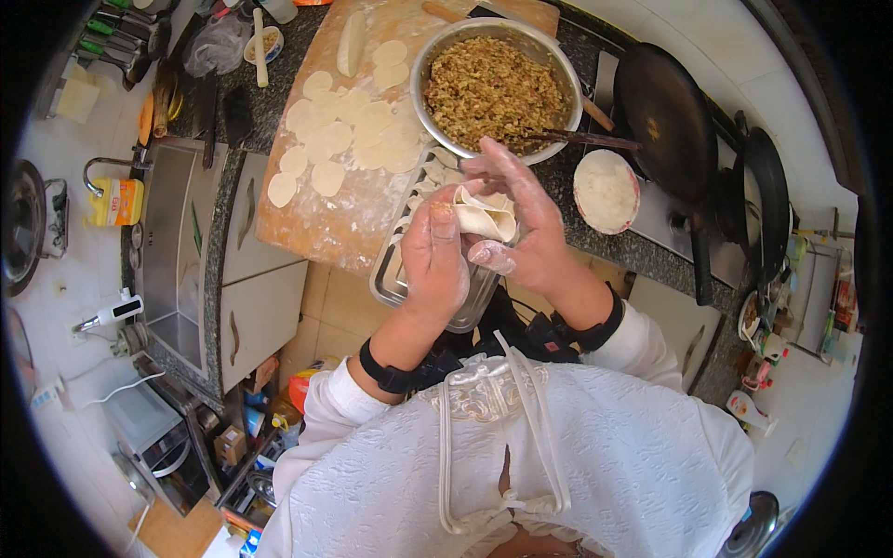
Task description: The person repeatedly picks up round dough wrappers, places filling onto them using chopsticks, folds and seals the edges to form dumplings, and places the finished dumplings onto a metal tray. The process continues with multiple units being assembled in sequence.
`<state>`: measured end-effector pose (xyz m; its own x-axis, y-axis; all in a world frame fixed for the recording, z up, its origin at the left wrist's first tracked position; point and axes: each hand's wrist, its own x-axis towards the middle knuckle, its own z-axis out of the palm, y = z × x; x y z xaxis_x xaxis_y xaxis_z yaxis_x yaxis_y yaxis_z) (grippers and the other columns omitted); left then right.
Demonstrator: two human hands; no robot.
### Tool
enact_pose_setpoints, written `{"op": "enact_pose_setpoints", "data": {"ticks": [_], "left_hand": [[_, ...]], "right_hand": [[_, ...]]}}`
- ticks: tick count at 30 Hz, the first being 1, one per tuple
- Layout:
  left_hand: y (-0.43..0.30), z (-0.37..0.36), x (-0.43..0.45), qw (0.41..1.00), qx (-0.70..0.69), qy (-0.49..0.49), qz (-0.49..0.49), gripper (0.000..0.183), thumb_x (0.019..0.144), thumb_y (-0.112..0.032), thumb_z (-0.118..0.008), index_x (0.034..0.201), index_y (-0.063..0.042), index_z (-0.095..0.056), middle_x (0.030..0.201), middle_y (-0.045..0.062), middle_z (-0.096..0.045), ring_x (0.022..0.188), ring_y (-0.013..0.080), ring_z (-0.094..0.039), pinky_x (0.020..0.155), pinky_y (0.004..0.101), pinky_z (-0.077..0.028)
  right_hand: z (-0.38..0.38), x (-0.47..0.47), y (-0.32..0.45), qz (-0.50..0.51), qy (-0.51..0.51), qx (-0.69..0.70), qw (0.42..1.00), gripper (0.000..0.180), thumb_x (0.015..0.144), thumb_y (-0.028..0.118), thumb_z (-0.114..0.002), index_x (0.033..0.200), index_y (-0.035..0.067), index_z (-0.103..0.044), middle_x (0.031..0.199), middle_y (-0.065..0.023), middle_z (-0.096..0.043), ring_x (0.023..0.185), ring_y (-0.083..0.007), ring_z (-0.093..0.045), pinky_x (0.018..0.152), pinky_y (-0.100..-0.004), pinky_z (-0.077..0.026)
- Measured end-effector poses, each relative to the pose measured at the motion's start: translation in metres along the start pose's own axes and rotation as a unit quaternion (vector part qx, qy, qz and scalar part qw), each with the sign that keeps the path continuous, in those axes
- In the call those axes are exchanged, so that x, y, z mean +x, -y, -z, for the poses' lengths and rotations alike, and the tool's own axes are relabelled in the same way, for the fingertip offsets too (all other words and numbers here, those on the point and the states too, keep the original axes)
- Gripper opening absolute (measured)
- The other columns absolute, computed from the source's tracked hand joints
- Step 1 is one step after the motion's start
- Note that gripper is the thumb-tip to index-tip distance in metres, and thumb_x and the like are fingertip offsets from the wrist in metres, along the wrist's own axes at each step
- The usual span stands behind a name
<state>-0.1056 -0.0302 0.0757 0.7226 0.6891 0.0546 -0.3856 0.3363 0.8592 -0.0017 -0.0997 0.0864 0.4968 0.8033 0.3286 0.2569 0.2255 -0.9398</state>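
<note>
Between my floury hands is a partly folded dumpling (486, 215), its dough edges pleated and upright. My left hand (439, 244) grips it from the left with the thumb on top. My right hand (527, 220) cups its right side, thumb below and fingers raised. Under them a metal tray (391, 282) bears rows of shaped dumplings (439, 164), partly hidden by my hands. Just beyond stands a steel bowl (418, 91) of minced filling (492, 87), with dark chopsticks (593, 138) resting in it. Round dough wrappers (328, 178) lie on the wooden board (328, 240) to the left.
A dough roll (351, 45) lies at the board's far side. Right of the bowl are a dish of flour (605, 192) and a large black pan (663, 118) on the stove. A rolling pin (260, 49) rests across a small bowl. The sink (185, 258) is at left.
</note>
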Motion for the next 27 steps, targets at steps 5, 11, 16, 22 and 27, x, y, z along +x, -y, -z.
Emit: {"op": "enact_pose_setpoints", "data": {"ticks": [5,11,16,22,27], "left_hand": [[-0.001,-0.008,-0.007,0.999,0.004,-0.022,0.036,0.039,0.097,-0.03,-0.037,0.115,0.003,-0.048,0.099,0.006,-0.058,0.083,0.0105,-0.055,0.072,0.0234,-0.045],[-0.005,-0.005,-0.01,0.965,0.25,-0.002,-0.079,0.033,0.095,-0.027,-0.042,0.105,0.003,-0.054,0.086,0.008,-0.059,0.071,0.0133,-0.056,0.061,0.026,-0.045],[-0.008,0.004,0.001,0.875,0.402,0.094,-0.251,0.022,0.09,-0.016,-0.046,0.097,0.003,-0.055,0.081,0.018,-0.059,0.068,0.0324,-0.057,0.06,0.0368,-0.046],[0.002,0.005,-0.006,0.859,0.423,0.11,-0.265,0.013,0.086,-0.008,-0.049,0.091,0.003,-0.054,0.078,0.018,-0.058,0.067,0.0367,-0.056,0.06,0.0409,-0.046],[0.013,0.006,-0.012,0.854,0.444,0.106,-0.252,0.011,0.086,-0.006,-0.05,0.09,0.004,-0.053,0.077,0.018,-0.057,0.064,0.0378,-0.054,0.058,0.0415,-0.045]], "right_hand": [[0.005,0.001,-0.001,0.073,0.067,-0.095,0.991,0.068,0.089,0.048,-0.043,0.133,-0.004,-0.035,0.12,-0.0219,-0.05,0.106,-0.0308,-0.051,0.092,-0.0388,-0.038],[0.013,0.004,0.005,0.143,0.074,-0.19,0.969,0.052,0.094,0.035,-0.034,0.127,-0.005,-0.042,0.111,-0.0223,-0.056,0.1,-0.0363,-0.055,0.09,-0.0402,-0.04],[0.025,0.001,0.01,0.123,0.139,-0.201,0.962,0.047,0.093,0.029,-0.038,0.126,-0.005,-0.043,0.113,-0.0233,-0.055,0.1,-0.0372,-0.056,0.087,-0.0404,-0.043],[0.02,-0.015,0.005,0.053,0.143,-0.141,0.978,0.039,0.092,0.022,-0.04,0.12,-0.005,-0.047,0.109,-0.0226,-0.059,0.09,-0.0366,-0.061,0.078,-0.0386,-0.049],[0.016,-0.03,-0.004,0.02,0.119,-0.181,0.976,0.035,0.092,0.022,-0.04,0.11,-0.005,-0.053,0.101,-0.0217,-0.062,0.084,-0.0368,-0.062,0.074,-0.0387,-0.05]]}}
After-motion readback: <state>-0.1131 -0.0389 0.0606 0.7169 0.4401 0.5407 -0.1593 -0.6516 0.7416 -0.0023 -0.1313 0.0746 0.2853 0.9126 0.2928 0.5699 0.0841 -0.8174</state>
